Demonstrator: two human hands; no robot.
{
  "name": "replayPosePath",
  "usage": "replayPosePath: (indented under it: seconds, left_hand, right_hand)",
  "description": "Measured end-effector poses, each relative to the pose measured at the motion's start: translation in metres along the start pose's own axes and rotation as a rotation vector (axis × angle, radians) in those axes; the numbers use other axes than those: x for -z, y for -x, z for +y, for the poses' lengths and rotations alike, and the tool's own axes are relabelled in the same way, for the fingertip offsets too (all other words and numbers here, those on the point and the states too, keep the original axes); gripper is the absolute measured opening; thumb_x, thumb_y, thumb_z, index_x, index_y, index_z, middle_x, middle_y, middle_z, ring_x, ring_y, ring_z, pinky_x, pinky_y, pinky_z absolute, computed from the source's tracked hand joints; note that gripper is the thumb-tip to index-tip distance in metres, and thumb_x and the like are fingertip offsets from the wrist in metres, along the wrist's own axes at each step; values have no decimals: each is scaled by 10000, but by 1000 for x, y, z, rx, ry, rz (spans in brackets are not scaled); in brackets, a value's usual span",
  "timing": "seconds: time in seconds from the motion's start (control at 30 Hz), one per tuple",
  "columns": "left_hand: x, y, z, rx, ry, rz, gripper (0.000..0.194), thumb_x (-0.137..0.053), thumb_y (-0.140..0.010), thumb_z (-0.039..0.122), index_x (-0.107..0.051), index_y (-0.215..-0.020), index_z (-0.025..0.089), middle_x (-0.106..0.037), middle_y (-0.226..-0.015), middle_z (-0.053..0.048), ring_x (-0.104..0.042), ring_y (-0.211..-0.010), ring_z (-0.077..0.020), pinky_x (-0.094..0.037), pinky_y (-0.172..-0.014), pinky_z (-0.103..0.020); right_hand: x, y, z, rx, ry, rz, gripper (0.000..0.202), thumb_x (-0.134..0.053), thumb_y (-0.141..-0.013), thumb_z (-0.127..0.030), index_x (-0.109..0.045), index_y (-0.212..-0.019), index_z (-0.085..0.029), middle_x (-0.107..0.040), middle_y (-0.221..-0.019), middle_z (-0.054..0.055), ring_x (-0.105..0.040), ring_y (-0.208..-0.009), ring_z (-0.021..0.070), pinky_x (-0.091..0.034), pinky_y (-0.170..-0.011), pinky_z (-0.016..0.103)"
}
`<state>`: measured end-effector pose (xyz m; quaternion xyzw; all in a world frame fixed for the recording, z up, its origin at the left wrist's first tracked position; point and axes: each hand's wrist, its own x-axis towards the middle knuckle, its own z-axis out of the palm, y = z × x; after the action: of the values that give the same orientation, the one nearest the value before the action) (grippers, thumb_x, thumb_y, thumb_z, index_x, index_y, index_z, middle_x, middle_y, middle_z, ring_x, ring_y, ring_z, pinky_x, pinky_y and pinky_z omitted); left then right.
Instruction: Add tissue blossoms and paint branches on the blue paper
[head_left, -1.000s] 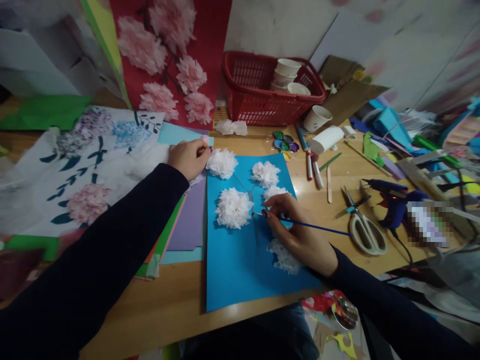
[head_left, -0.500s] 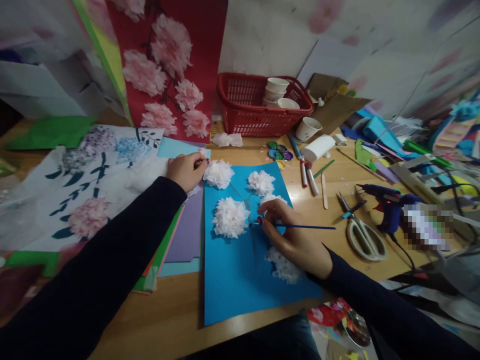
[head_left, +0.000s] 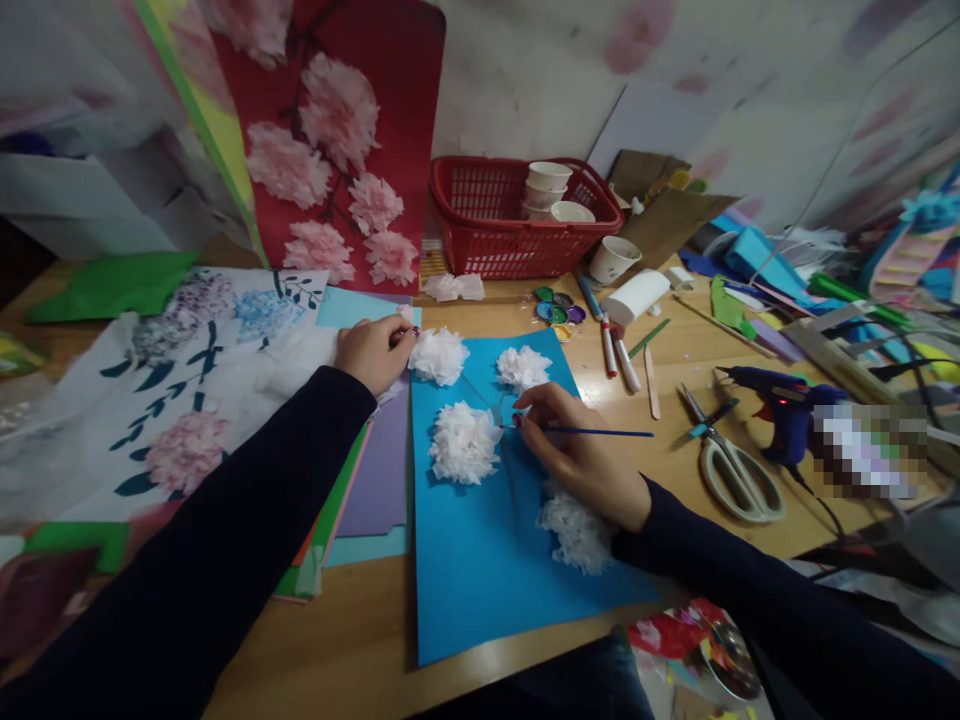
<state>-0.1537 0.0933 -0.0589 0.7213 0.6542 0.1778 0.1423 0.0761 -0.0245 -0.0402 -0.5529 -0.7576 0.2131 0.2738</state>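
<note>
The paintbrush (head_left: 600, 432) lies in the grip of the right hand (head_left: 589, 462), pinched between the thumb and fingers. Its tip pokes out just left of the fingertips, near the right edge of the large white flower (head_left: 465, 443); whether it touches the paper cannot be told. The handle runs rightward across the hand, and its blue end reaches past the hand, above the table (head_left: 345, 640).

Under the brush lies the blue sheet (head_left: 480, 580), with thin dark lines between its fluffy flowers. The upper right flower (head_left: 523, 368) sits beyond the right hand's fingers, and the lower right flower (head_left: 576, 528) is partly covered by that hand.

The left hand (head_left: 375, 352) is at the left edge of the upper left flower (head_left: 439, 357), its fingers curled and its thumb and forefinger close together; whether they pinch anything cannot be told.

Left of the sheet are stacked colored papers (head_left: 375, 480) and a white sheet with flower pictures (head_left: 169, 400). Behind stand a red panel with pink flowers (head_left: 405, 100) and a red basket (head_left: 502, 250) holding paper cups (head_left: 547, 178). Paint pots (head_left: 559, 312), markers (head_left: 626, 360), scissors (head_left: 739, 475) and a blue glue gun (head_left: 787, 410) lie farther right.
</note>
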Motion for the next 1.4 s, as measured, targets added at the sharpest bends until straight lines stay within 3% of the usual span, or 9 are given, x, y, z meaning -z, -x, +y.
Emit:
replayPosePath:
  seconds: [0.3, 1.07, 1.4]
  left_hand:
    - [-1, -1, 0, 2, 2, -4, 289, -470, -866, 307, -687, -1033, 218, -741, -926, -56, -641, -930, -248, -405, -824, -351]
    - [0, -1, 0, 2, 7, -5, 277, -477, -853, 299, -687, -1017, 225, -746, -924, -55, -634, -926, -249, -400, -833, -357]
    - [-1, -1, 0, 0, 8, 0, 276, -476, -853, 304, -690, -1013, 235, -747, -926, -53, -637, -928, -251, -405, -830, -361]
  right_hand:
    - [-5, -17, 10, 0, -1, 47, 73, -496, -882, -235, -532, -931, -194, -586, -705, 8, -535, -612, 143, -406, -597, 276]
    - [-2, -30, 22, -1, 68, 143, 84, -486, -889, -253, -531, -928, -194, -580, -687, 7, -535, -590, 140, -388, -545, 255]
    - [-1, -26, 14, -18, -22, 107, 73, -493, -872, -222, -534, -926, -194, -573, -673, -5, -521, -563, 124, -391, -521, 244]
